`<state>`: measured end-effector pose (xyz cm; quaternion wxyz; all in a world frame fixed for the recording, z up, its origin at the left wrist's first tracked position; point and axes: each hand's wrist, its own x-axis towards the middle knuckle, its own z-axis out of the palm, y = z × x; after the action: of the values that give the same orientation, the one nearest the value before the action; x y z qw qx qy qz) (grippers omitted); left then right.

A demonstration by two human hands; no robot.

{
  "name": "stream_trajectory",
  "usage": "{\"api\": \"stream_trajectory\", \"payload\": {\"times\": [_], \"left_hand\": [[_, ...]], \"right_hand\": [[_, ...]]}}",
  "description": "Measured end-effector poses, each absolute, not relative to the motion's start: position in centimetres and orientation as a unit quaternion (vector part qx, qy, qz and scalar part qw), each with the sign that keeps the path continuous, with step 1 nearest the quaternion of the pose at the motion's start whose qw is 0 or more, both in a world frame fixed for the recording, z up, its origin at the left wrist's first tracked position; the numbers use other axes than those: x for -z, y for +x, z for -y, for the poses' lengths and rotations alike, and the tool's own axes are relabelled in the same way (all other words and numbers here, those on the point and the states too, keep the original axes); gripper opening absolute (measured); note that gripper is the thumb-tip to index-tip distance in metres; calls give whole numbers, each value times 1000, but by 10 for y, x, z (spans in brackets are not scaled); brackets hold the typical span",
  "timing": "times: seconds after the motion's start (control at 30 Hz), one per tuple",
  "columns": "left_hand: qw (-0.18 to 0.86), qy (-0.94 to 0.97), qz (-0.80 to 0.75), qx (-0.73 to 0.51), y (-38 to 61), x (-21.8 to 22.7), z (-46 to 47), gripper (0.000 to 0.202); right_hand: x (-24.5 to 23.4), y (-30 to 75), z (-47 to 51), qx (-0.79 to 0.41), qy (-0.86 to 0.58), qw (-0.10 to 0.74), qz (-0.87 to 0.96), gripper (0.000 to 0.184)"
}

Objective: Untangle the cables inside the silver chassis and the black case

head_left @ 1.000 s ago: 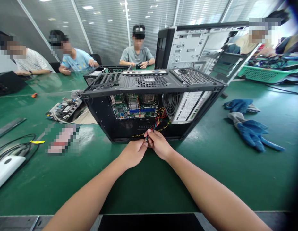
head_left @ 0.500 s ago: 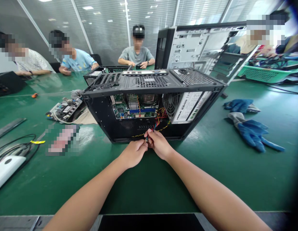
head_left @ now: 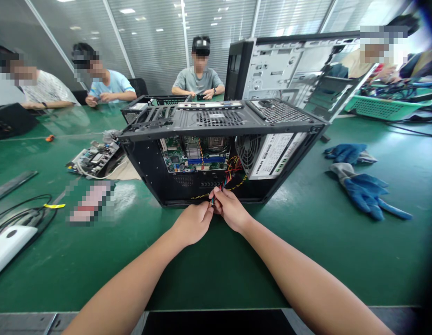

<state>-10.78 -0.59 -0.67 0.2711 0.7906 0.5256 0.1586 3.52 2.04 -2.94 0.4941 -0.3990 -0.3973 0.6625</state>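
An open black computer case [head_left: 146, 167] lies on the green table with its open side towards me. Inside it are a motherboard [head_left: 194, 153] and a power supply [head_left: 271, 156] with a white label. Coloured cables [head_left: 229, 174] run down from the power supply to the front lower edge of the case. There my left hand [head_left: 194, 222] and my right hand [head_left: 230, 207] meet, fingers closed in a pinch on the cables. The cable ends between the fingertips are mostly hidden.
Blue-grey work gloves [head_left: 367, 190] lie to the right, below a green basket [head_left: 383, 108] of cables. Another case panel [head_left: 275, 70] stands behind. Left are circuit parts [head_left: 93, 158], a blurred-out flat object [head_left: 92, 202] and a white device [head_left: 9, 246] with cables. Several people sit around the table.
My hands stay at the same spot on the cables, with only a slight shift of the left fingers. Across the table at the left, a person in light blue has brought their hands together.
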Motion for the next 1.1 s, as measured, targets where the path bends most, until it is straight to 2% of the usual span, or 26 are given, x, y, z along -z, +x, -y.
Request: {"api": "stream_trajectory", "payload": {"times": [0.27, 0.5, 0.57, 0.73, 0.83, 0.93, 1.1], "left_hand": [[203, 804, -546, -118, -109, 7, 8, 26], [208, 796, -552, -136, -109, 7, 6, 23], [264, 783, -539, -164, -109, 6, 6, 25], [551, 663, -460, -214, -109, 3, 4, 37], [610, 619, -442, -223, -109, 2, 4, 37], [553, 654, -468, -218, -109, 3, 5, 37], [370, 750, -511, -199, -108, 5, 4, 32]], "right_hand": [[29, 35, -20, -661, -400, 493, 400, 39], [27, 35, -19, -659, -393, 500, 401, 38], [27, 35, -19, -662, -393, 500, 397, 38], [28, 38, -20, -687, -376, 495, 377, 40], [28, 39, -21, -693, -363, 497, 375, 41], [27, 38, -20, -685, -368, 499, 382, 41], [28, 34, -20, -657, -398, 505, 395, 41]]}}
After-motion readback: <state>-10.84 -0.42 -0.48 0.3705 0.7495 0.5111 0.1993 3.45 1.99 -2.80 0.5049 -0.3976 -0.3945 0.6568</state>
